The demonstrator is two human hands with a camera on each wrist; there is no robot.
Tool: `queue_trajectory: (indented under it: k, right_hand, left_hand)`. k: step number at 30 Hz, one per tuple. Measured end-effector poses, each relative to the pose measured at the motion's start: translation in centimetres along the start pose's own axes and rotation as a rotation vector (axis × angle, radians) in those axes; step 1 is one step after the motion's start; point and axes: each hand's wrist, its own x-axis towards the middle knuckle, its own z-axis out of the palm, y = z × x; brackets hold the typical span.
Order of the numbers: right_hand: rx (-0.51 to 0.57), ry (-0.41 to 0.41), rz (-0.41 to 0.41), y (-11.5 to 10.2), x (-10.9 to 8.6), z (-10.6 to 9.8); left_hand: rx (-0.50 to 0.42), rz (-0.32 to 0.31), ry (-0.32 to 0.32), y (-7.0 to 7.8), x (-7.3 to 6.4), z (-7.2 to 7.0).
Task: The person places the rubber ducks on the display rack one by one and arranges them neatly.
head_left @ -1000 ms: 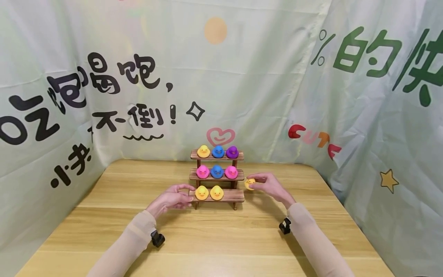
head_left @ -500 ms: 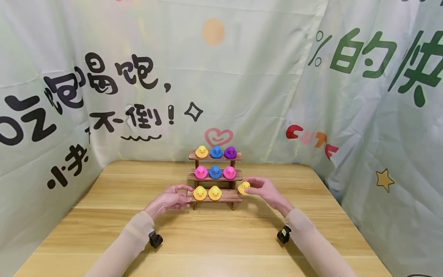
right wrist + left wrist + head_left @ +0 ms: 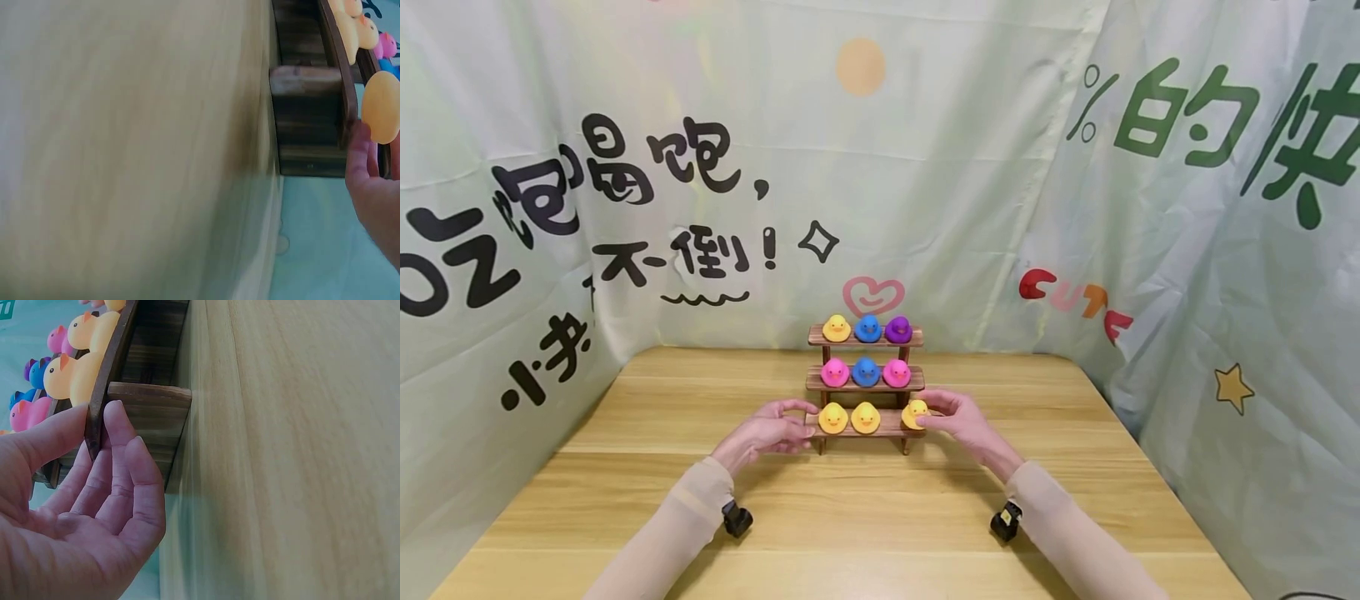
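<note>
A three-tier wooden display stand (image 3: 891, 423) holds small rubber ducks. My left hand (image 3: 771, 432) pinches the left end of its bottom shelf, thumb on top and fingers beneath, as the left wrist view shows. Between the thumb and fingers of my right hand (image 3: 962, 423) is a yellow rubber duck (image 3: 914, 413), at the right end of that shelf. The right wrist view shows this duck's underside (image 3: 382, 107) facing the camera, tilted beside the shelf edge. Two other yellow ducks, one at the left (image 3: 832, 419) and one in the middle (image 3: 866, 419), sit on the bottom shelf.
On the middle shelf are two pink ducks with a blue duck (image 3: 866, 372) between them. The top shelf carries a yellow, a blue and a purple duck (image 3: 898, 330). The stand is on a wooden table (image 3: 865, 517), with a printed cloth (image 3: 955, 208) hanging behind.
My right hand has moved left with the yellow duck, from beside the stand to the bottom shelf's right end. My left hand keeps its grip on the shelf. The head view has shifted slightly.
</note>
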Motion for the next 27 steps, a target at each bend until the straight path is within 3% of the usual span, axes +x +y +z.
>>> queue_trajectory:
  k: [15, 27]
  right_hand:
    - [-0.049, 0.047, 0.031, -0.3, 0.1, 1.4]
    - [-0.197, 0.042, -0.018, 0.0, 0.4, 2.8]
  left_hand:
    - [-0.008, -0.003, -0.004, -0.1, 0.0, 0.0]
    - [-0.004, 0.0, 0.004, -0.2, 0.1, 0.0]
